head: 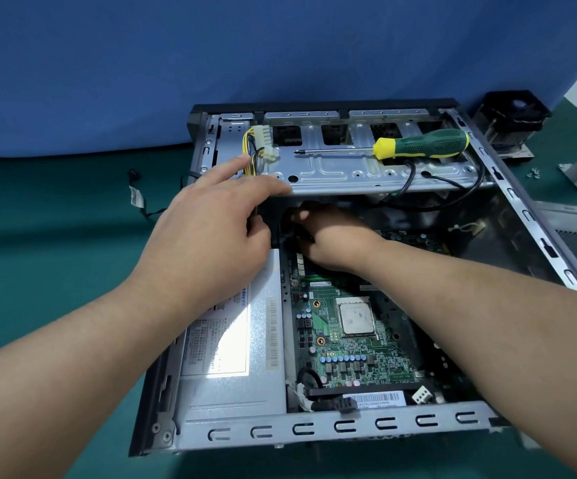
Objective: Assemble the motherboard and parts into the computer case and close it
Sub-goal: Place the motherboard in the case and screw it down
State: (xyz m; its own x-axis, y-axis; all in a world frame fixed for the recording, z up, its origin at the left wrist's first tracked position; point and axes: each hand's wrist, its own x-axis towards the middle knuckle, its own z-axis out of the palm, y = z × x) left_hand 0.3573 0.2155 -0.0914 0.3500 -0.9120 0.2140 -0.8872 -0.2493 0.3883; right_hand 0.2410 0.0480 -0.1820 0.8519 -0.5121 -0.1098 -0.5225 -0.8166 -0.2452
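Right hand (328, 236) grip buried under drive cage (366, 174) at mobo (345, 340) far edge, can't tell if pinching. Left hand (211, 219) pinches yellow PSU wires (249, 146); imo seat plug straight, no forcing.

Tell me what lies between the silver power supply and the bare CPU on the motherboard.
In the head view, between the power supply and the CPU lies green motherboard with small capacitors and two brass-ringed mounting holes.

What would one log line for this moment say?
left hand: on cables by drive tray | right hand: reaching under tray | screwdriver: on tray | motherboard: in case
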